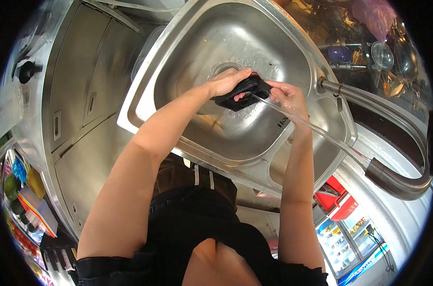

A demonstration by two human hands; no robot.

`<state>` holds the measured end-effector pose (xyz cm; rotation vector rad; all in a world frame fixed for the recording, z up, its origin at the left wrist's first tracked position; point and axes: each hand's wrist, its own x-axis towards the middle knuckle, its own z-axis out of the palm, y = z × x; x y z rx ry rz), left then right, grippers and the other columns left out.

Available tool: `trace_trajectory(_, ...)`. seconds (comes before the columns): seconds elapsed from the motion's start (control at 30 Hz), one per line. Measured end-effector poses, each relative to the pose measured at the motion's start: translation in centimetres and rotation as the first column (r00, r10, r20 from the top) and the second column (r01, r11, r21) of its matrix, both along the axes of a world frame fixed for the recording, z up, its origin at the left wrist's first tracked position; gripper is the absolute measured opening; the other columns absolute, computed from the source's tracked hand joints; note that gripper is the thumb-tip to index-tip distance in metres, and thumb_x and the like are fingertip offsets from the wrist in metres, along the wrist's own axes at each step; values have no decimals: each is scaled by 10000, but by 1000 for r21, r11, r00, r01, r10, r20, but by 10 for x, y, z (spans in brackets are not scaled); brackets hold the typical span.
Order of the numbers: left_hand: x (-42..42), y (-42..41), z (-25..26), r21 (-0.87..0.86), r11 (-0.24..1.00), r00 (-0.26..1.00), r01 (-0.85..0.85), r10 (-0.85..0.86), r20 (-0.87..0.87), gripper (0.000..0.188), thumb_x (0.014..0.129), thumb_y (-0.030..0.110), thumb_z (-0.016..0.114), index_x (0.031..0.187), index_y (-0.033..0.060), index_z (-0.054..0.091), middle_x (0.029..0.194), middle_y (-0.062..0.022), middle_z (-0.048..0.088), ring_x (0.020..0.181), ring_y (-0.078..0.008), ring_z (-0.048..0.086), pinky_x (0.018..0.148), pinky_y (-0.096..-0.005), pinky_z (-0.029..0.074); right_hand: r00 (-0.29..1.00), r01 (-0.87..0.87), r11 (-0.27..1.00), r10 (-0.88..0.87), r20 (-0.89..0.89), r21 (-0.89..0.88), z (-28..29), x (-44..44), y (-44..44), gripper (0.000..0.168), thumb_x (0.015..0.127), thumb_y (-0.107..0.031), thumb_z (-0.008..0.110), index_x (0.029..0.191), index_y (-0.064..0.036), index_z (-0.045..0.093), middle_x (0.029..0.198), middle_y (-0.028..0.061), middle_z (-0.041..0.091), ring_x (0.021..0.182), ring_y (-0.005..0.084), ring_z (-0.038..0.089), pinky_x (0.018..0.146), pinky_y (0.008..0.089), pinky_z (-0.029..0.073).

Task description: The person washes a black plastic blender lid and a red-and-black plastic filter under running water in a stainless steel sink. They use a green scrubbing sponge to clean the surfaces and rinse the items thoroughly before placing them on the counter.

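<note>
Over the large basin of a stainless steel sink (216, 139), my left hand (230, 82) grips a black plastic part (238, 102), its fingertips showing through an opening in it. A touch of red shows at the part's upper edge. My right hand (289, 98) pinches the right end of the same part between thumb and fingers, and its skin looks wet. A stream of water (309, 125) runs from the curved metal faucet (395, 178) onto the part. Just behind my left hand lies the round drain (229, 68), partly covered. What exactly the black part belongs to, I cannot tell.
A smaller basin (323, 143) adjoins on the right, below the faucet's base. Utensils and a clear round lid (382, 55) lie beyond the sink at the upper right. Steel cabinets (84, 85) stand to the left. A red container (332, 196) and a glass-door refrigerator (345, 243) are lower right.
</note>
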<state>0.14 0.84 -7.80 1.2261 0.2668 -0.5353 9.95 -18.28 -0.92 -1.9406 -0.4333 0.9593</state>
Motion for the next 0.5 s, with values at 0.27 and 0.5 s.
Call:
trace_trajectory(0.27,5,-2,-2,-9,997,997,73,-73,5,643,956,502,217,754,33,607,572,-34,544,536,-123,515,602,-261,411,982,-144,989,145,-118,20,2,1,20,215,846,-29,541,1025,-6,658,658,-23,567,577,70,463,541,218,389)
trace_trajectory(0.5,2,-3,4,87,993,997,76,-77,11,691,941,541,220,626,45,583,537,-39,541,539,-136,516,612,-282,417,809,-320,867,460,367,-382,29,-18,45,227,822,-61,582,1031,-63,671,676,14,631,590,72,529,581,225,418)
